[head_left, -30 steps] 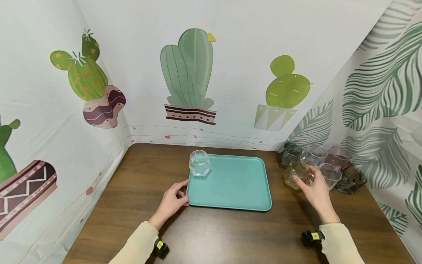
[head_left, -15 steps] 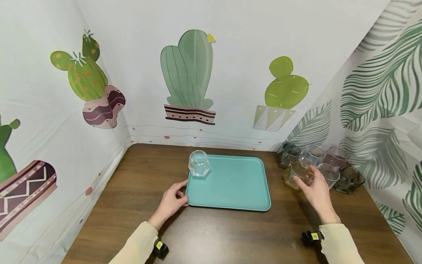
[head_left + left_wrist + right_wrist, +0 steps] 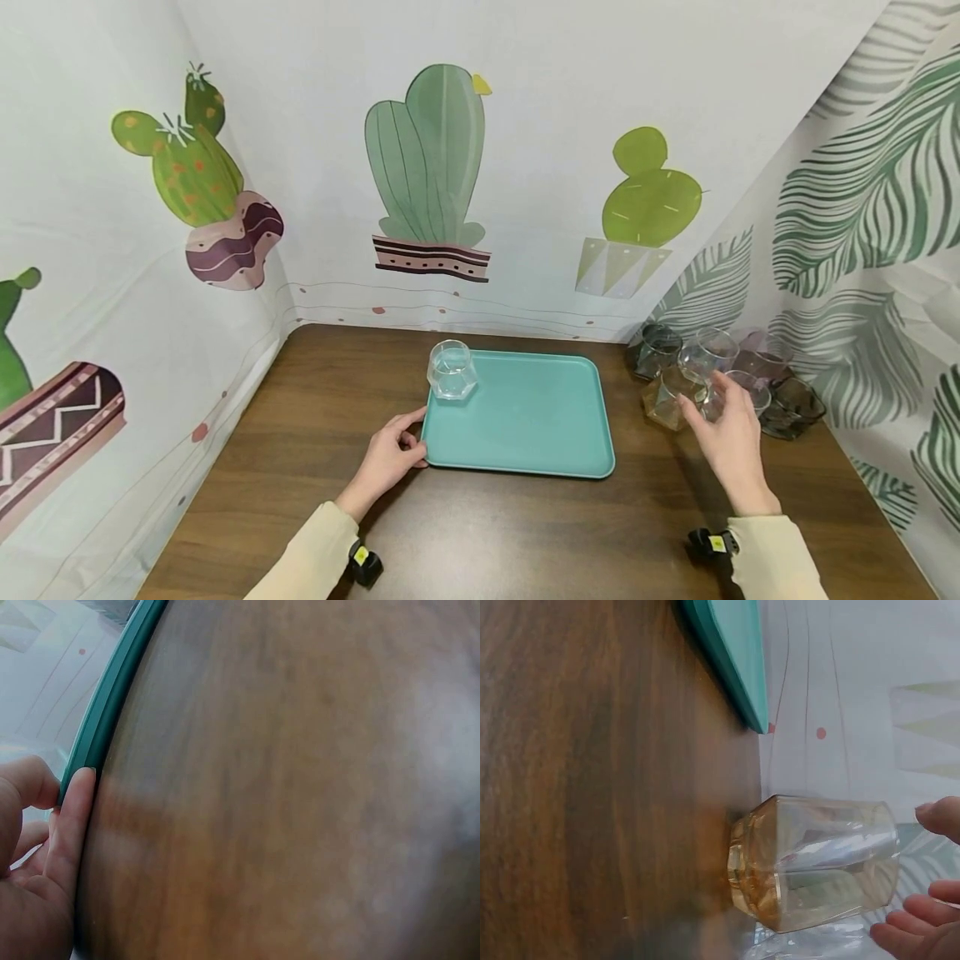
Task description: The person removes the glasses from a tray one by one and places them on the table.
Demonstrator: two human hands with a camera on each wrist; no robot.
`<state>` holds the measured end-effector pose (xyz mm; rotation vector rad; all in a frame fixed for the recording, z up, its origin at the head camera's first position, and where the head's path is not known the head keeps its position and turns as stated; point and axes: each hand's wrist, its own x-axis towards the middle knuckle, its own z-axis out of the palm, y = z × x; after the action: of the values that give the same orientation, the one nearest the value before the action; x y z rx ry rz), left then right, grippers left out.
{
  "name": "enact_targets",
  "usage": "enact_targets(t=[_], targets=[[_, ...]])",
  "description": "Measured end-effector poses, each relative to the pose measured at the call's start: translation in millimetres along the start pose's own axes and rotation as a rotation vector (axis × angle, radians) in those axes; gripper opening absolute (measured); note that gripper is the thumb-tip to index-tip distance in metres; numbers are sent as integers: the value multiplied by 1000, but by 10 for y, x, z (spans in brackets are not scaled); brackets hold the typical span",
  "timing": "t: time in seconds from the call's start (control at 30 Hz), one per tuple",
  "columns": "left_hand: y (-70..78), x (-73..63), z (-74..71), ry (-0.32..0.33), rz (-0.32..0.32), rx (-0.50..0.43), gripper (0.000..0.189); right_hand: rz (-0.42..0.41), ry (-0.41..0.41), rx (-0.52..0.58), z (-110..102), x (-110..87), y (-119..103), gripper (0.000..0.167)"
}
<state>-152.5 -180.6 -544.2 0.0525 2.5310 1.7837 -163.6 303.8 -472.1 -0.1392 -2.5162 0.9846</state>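
Note:
A turquoise rectangular tray [image 3: 525,417] lies on the wooden table, with a clear faceted glass [image 3: 452,371] upright at its back left corner. My left hand [image 3: 390,454] pinches the tray's rim at the front left corner; the left wrist view shows finger and thumb against the green rim [image 3: 112,690]. To the right of the tray an amber glass [image 3: 667,404] stands upright on the table. My right hand [image 3: 727,442] is just beside its rim, thumb and fingers spread apart and holding nothing. In the right wrist view the fingertips [image 3: 896,937] are clear of the amber glass [image 3: 817,862].
Behind and right of the amber glass stand a dark glass [image 3: 656,354], a clear glass [image 3: 708,346], a purplish glass [image 3: 765,358], another clear glass [image 3: 753,392] and a smoky glass [image 3: 791,408]. A printed cloth [image 3: 540,208] with cactus pictures hangs behind the table.
My right hand has let go of the amber glass and drawn back slightly to the right, its fingers spreading. The left hand and tray hold their places.

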Motion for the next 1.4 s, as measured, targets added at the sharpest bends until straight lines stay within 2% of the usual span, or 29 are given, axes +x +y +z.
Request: enact_targets(t=[0.13,0.27,0.47,0.73,1.03,1.4], targets=[[-3,-10,-5,0,-3,1,63,-93,96,38,22,-29,-75,57],[-10,-4,-8,3,1,8,64,-179,113,65,78,-60,-159,54],[-20,8,-14,5,5,15,64,-211,45,66,214,-91,-313,55],[2,2,-15,0,4,7,64,-252,-41,133,483,-123,-510,55],[5,-10,-2,2,-8,1,64,-366,-113,187,786,-177,-856,56],[29,-20,-4,4,-2,3,64,-409,-212,215,1098,-203,-1183,58]])
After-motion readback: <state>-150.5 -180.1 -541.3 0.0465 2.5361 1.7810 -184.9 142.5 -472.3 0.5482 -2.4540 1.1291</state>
